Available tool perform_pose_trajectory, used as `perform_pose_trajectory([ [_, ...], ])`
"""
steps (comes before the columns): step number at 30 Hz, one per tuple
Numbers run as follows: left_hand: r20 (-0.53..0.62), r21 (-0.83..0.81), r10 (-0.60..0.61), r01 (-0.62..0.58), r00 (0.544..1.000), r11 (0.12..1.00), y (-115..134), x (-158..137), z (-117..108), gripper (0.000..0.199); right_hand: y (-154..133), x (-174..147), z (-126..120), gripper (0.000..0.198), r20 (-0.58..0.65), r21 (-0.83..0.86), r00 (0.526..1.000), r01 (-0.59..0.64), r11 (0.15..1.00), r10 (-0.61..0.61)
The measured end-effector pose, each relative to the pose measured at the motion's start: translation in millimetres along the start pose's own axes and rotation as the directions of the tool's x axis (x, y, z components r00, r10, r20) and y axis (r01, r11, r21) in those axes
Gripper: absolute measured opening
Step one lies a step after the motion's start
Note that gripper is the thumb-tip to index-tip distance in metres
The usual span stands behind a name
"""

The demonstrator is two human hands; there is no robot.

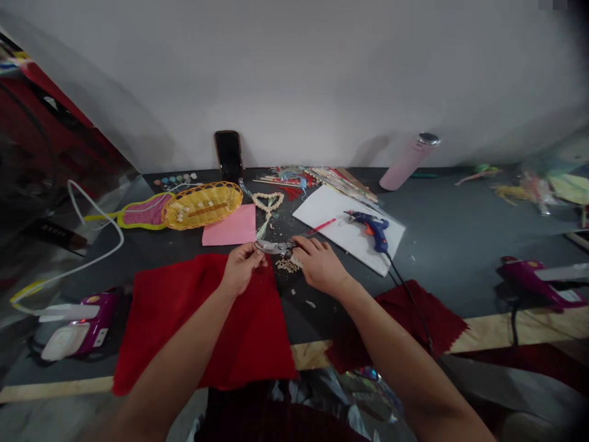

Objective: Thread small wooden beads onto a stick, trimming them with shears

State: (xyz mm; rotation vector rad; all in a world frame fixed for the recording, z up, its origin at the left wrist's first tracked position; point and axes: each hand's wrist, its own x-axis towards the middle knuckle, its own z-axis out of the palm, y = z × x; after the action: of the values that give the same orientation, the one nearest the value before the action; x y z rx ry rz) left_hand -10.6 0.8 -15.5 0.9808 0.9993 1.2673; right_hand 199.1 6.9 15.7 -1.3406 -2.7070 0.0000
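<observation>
Above a flat dark-grey worktop (453,236), the right hand (321,265) clamps a curved silver metal tool (273,247) — left hand (240,268) at its other end, grip unclear — apparently cutting, next needing steady alignment.

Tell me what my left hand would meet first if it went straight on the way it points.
Your left hand would likely meet the metal plier-like tool first, close ahead. Beyond seems to lie the heart-shaped bead loop, though depth is unclear.
</observation>
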Motion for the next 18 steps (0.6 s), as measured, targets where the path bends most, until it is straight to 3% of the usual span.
perform_pose_trajectory([
  [4,-0.007,-0.066,-0.042,0.042,0.999,0.997,2.7,-0.3,1.2,0.016,2.0,0.2,7.4,0.034,0.005,0.086,1.0,-0.006,0.996,0.006],
  [7,-0.015,-0.095,-0.058,0.057,0.998,0.994,4.8,-0.8,3.0,0.017,2.1,0.7,10.5,0.049,0.001,0.145,1.0,-0.026,0.989,0.026],
  [18,-0.055,-0.054,-0.084,0.081,0.995,0.995,3.6,-3.6,5.8,0.019,-3.8,2.0,7.6,0.061,0.106,0.091,0.993,-0.07,0.993,0.06],
])
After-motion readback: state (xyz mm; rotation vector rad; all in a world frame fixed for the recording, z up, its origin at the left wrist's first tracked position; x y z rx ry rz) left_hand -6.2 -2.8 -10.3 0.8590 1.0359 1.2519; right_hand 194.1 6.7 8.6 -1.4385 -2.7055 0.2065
